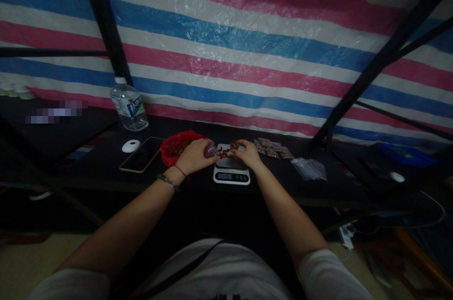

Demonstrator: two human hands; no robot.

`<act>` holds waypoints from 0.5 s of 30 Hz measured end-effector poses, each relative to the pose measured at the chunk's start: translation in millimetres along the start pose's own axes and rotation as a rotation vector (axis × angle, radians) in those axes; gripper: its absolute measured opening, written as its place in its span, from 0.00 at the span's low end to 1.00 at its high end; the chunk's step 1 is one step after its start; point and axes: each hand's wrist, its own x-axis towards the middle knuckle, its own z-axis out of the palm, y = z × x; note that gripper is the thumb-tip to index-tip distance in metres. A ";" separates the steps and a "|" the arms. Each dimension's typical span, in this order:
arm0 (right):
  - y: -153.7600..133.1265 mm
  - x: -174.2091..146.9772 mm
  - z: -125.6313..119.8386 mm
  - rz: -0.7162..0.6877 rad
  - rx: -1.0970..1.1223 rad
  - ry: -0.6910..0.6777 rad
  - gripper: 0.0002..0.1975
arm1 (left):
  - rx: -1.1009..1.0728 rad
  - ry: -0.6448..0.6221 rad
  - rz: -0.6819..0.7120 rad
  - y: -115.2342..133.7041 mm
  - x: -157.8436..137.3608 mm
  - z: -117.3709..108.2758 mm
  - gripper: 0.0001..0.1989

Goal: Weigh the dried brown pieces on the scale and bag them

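My left hand point(193, 156) is closed on a small clear plastic bag point(211, 150) at the left side of a white digital kitchen scale point(231, 178). Small brown pieces point(222, 153), too small to name, lie over the scale's plate between my hands. My right hand point(249, 153) pinches some of these brown pieces at the plate's right side, fingers curled inward. Just left of my left hand, partly covered by it, is an open red plastic bag point(170, 142) with more brown pieces inside. The scale's display cannot be read.
Several filled small bags point(272, 148) lie right of the scale, beside a stack of clear empty bags point(309, 169). A phone point(141, 154), a white oval object point(130, 145) and a large clear bottle point(130, 106) stand or lie at left. Black frame posts point(109, 36) flank the table.
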 end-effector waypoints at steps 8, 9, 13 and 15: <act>-51.3 1.8 8.2 0.002 0.284 -0.078 0.24 | -0.090 0.090 -0.028 -6.6 -8.3 -2.9 0.29; -58.5 0.2 9.4 -0.020 0.288 -0.094 0.23 | -0.100 0.100 -0.032 -6.1 -9.3 -3.5 0.29; -79.6 -4.6 5.0 -0.162 0.259 -0.161 0.20 | -0.124 0.118 -0.029 -4.7 -13.5 -4.4 0.30; -85.2 -4.6 -1.4 -0.220 0.228 -0.212 0.20 | -0.128 0.122 -0.022 -3.3 -15.2 -3.7 0.29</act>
